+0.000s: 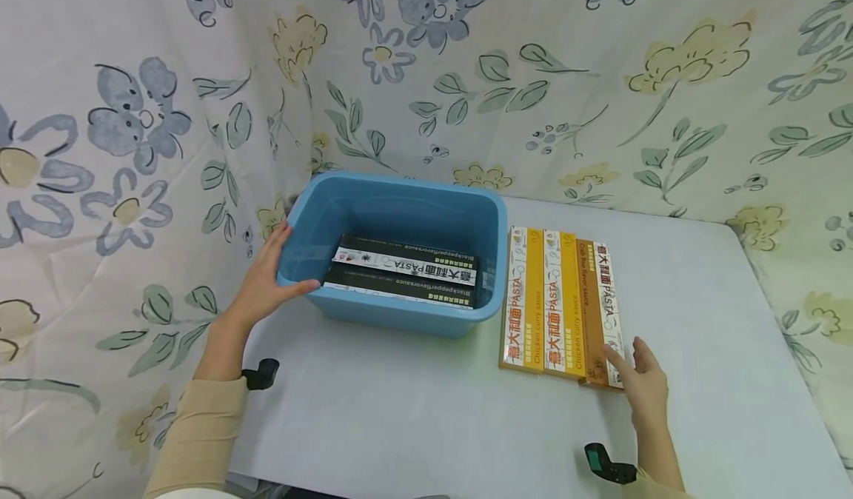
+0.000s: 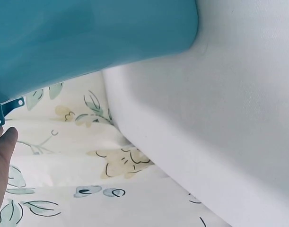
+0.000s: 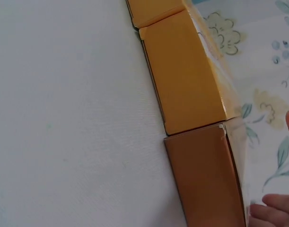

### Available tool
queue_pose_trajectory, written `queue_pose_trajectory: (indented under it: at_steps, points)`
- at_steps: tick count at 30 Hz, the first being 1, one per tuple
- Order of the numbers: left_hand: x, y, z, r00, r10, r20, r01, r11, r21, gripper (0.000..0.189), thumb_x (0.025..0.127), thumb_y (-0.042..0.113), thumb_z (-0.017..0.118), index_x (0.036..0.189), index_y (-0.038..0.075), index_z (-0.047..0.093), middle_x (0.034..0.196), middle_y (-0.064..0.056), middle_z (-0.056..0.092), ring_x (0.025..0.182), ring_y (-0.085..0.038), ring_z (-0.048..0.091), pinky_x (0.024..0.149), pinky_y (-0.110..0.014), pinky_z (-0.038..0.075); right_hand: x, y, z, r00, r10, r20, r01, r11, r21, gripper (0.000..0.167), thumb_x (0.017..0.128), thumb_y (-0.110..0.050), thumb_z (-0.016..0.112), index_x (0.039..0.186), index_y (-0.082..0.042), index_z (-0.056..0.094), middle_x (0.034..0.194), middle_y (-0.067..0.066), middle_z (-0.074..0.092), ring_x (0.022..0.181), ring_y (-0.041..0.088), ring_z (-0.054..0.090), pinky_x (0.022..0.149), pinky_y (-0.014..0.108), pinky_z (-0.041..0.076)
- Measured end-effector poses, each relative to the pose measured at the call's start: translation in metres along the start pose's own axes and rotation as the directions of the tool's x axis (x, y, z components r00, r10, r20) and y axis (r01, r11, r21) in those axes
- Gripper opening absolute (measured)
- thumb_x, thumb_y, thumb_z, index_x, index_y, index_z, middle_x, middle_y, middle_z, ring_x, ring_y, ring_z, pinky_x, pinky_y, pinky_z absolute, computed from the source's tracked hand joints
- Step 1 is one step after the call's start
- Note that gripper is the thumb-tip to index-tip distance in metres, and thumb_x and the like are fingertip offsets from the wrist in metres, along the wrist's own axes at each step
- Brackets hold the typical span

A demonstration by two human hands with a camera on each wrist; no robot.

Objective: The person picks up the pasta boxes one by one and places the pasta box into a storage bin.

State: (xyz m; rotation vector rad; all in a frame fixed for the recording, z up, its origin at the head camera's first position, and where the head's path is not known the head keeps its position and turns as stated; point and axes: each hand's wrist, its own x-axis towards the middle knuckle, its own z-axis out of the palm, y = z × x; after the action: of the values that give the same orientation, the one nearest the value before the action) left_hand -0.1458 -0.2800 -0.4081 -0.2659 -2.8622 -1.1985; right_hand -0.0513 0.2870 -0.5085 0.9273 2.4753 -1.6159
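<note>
My left hand point(image 1: 263, 277) lies against the left end of the blue plastic bin point(image 1: 400, 316), thumb on the near rim and fingers spread along the side. In the left wrist view a fingertip point(image 2: 9, 139) meets the bin's handle bracket. Two black pasta boxes point(image 1: 406, 266) lie inside the bin. My right hand point(image 1: 646, 388) is at the near end of a brown crab roe pasta box point(image 1: 593, 299), thumb and fingers apart around its right edge. Contact is unclear. Two yellow chicken curry pasta boxes point(image 1: 523, 299) lie flat beside it, side by side.
The bin and boxes stand on a white table point(image 1: 373, 403). A flowered curtain point(image 1: 533, 77) hangs behind the table and along both sides. Black wrist devices point(image 1: 609, 466) are worn near both hands.
</note>
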Motion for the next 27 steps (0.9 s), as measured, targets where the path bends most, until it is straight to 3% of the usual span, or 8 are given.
queue_pose_trajectory:
  at_steps: [1, 5, 15, 21, 27]
  points:
    - [0.0, 0.0, 0.0, 1.0, -0.001, 0.0, 0.001, 1.0, 0.002, 0.105, 0.08, 0.04, 0.076, 0.157, 0.007, 0.012, 0.163, -0.012, 0.005, 0.144, -0.044, 0.01, 0.101, -0.076, 0.018, -0.009, -0.009, 0.0, 1.0, -0.002, 0.021, 0.002, 1.0, -0.005, 0.093, 0.093, -0.046, 0.061, 0.155, -0.002, 0.008, 0.16, 0.018, 0.008, 0.146, 0.036, 0.009, 0.115, 0.05, 0.018]
    - [0.001, 0.001, 0.0, 1.0, -0.004, -0.001, 0.004, 1.0, 0.011, 0.106, 0.079, 0.04, 0.076, 0.157, 0.007, 0.012, 0.162, -0.013, 0.006, 0.144, -0.045, 0.011, 0.101, -0.076, 0.018, -0.007, -0.005, 0.004, 0.998, -0.002, 0.067, 0.004, 0.999, -0.031, 0.097, 0.092, -0.041, 0.066, 0.155, -0.002, 0.004, 0.16, 0.021, 0.007, 0.146, 0.037, 0.009, 0.115, 0.05, 0.019]
    - [0.001, 0.003, 0.0, 1.0, -0.003, -0.004, 0.003, 1.0, 0.009, 0.106, 0.079, 0.041, 0.077, 0.156, 0.006, 0.013, 0.162, -0.014, 0.006, 0.145, -0.044, 0.01, 0.103, -0.075, 0.017, -0.002, -0.002, 0.011, 0.996, -0.046, 0.076, 0.059, 0.981, -0.185, 0.107, 0.084, -0.038, 0.075, 0.155, 0.0, 0.003, 0.157, 0.028, 0.014, 0.14, 0.048, 0.022, 0.11, 0.059, 0.024]
    - [0.001, 0.003, 0.0, 1.0, -0.008, -0.004, 0.009, 1.0, 0.014, 0.106, 0.079, 0.04, 0.077, 0.156, 0.008, 0.013, 0.162, -0.013, 0.006, 0.145, -0.044, 0.01, 0.103, -0.075, 0.017, 0.003, -0.002, 0.006, 0.993, -0.022, 0.114, 0.049, 0.971, -0.235, 0.108, 0.085, -0.035, 0.075, 0.154, 0.002, 0.0, 0.156, 0.03, 0.011, 0.14, 0.049, 0.02, 0.11, 0.061, 0.023]
    - [0.001, 0.002, 0.001, 1.0, -0.004, -0.006, 0.004, 1.0, 0.008, 0.106, 0.079, 0.041, 0.077, 0.156, 0.006, 0.013, 0.162, -0.014, 0.006, 0.145, -0.045, 0.009, 0.102, -0.076, 0.016, 0.009, -0.005, -0.005, 0.987, 0.003, 0.16, 0.049, 0.946, -0.32, 0.104, 0.085, -0.04, 0.072, 0.153, 0.005, 0.006, 0.149, 0.035, 0.025, 0.128, 0.049, 0.033, 0.104, 0.062, 0.031]
